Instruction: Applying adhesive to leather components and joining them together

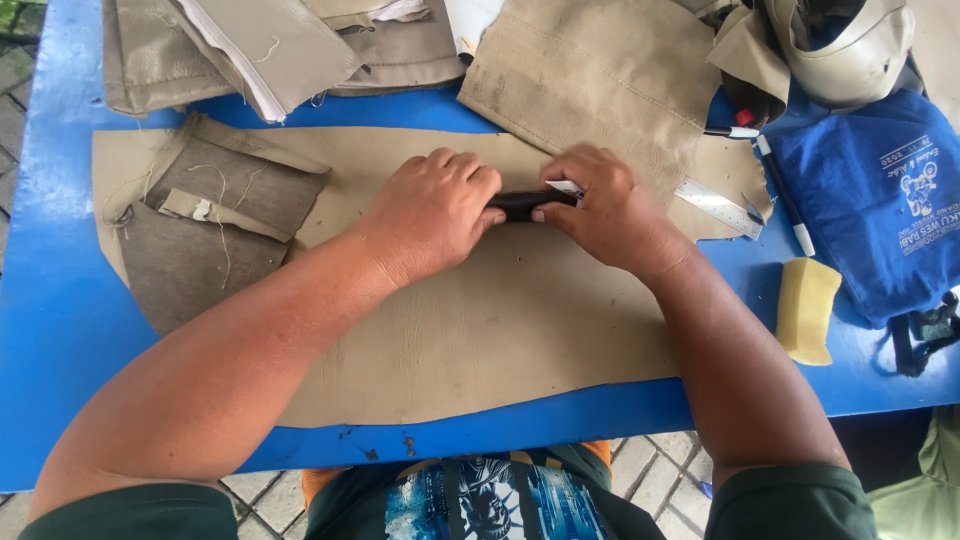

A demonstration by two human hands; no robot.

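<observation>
Black, narrow, bar-shaped object (520, 205) is held between both hands over the middle of a large tan sheet of leather-like material (480, 330), which is spread flat on a blue table (50, 330). The left hand (432, 212) is curled around the object's left end, with the fingers closed on it and the knuckles turned upward. The right hand (600, 205) is closed on the object's right end, where the thumb and fingertips are pinched together, and a small white slip (566, 187) is seen at those fingertips. What the object is cannot be told, since most of it is covered by the hands. A folded piece of grey-brown fabric with loose threads (205, 225) is laid on the sheet's left part, well apart from the hands. A clear plastic ruler (720, 207) is laid just beside the right hand, at the sheet's right edge. Further right, a pen with a white cap (785, 195), a yellow block of sponge-like material (806, 308) and a blue cloth bag (880, 200) are placed on the table. Several tan and beige fabric pieces (590, 75) are piled along the far edge.
</observation>
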